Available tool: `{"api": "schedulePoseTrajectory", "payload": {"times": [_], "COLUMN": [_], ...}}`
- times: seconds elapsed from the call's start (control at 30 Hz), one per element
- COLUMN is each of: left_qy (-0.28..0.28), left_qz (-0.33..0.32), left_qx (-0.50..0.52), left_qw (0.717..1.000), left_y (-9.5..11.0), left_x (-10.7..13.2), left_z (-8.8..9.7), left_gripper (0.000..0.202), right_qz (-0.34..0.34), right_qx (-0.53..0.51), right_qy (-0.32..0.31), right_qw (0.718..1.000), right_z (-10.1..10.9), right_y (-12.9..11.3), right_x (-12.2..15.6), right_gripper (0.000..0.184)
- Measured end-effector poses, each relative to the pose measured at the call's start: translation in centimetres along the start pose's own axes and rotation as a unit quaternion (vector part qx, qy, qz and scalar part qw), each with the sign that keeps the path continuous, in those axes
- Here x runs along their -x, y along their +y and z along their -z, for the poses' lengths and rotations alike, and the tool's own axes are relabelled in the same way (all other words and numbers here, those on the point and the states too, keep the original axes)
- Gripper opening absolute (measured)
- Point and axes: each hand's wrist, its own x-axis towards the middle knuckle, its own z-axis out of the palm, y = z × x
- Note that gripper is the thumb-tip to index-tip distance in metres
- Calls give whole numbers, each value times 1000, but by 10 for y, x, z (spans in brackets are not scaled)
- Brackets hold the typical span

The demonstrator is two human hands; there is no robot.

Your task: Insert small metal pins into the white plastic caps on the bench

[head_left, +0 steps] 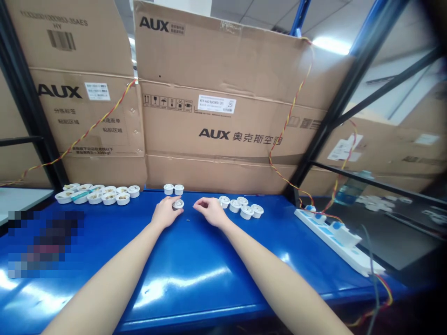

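Observation:
My left hand (163, 213) is closed around a small round white cup (178, 204), with the thumb and fingers on its sides. Just to the right, apart from that cup, my right hand (211, 210) has thumb and forefinger drawn together in a pinch. Anything between those fingertips is too small to make out. On the blue tabletop between the hands lies a tiny dark flat piece (187, 220). Several white cups (246, 212) stand right beside my right hand. Behind my left hand, two more white cups (169, 189) stand side by side.
At the back left are rows of white cups (95, 197) holding small brownish pieces, with a teal strip (84, 193) across some. Cardboard panels (223, 172) wall the back. A white power strip (331, 239) with plugs lies at right, and a red-yellow twisted cable (291, 116) hangs down.

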Motion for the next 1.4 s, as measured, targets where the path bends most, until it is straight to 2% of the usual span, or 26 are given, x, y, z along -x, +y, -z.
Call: {"api": "schedulePoseTrajectory", "payload": {"times": [0.1,0.17,0.3,0.53,0.7,1.0,1.4], "left_qy": [2,5,3,61,71,78,66], "left_qz": [-10,6,19,-144,-190,-192,-203], "left_qx": [15,4,6,77,72,63,59], "left_qw": [1000,1000,1000,985,977,976,975], "left_y": [2,3,5,17,23,24,28], "left_x": [0,1,1,5,7,8,10], "left_z": [0,0,2,8,8,9,9], "left_gripper": [57,60,46,42,40,39,39], "right_qz": [7,14,18,44,48,58,56], "right_qx": [13,18,20,-21,-28,-37,-39], "right_qy": [-1,0,7,11,8,34,32], "right_qw": [1000,1000,1000,999,998,997,997], "right_z": [0,-1,-1,-1,-4,-3,-5], "right_y": [-1,-2,-3,-7,-10,-13,-12], "right_x": [1,1,2,3,4,5,5], "right_gripper": [19,19,18,21,21,19,18]}}
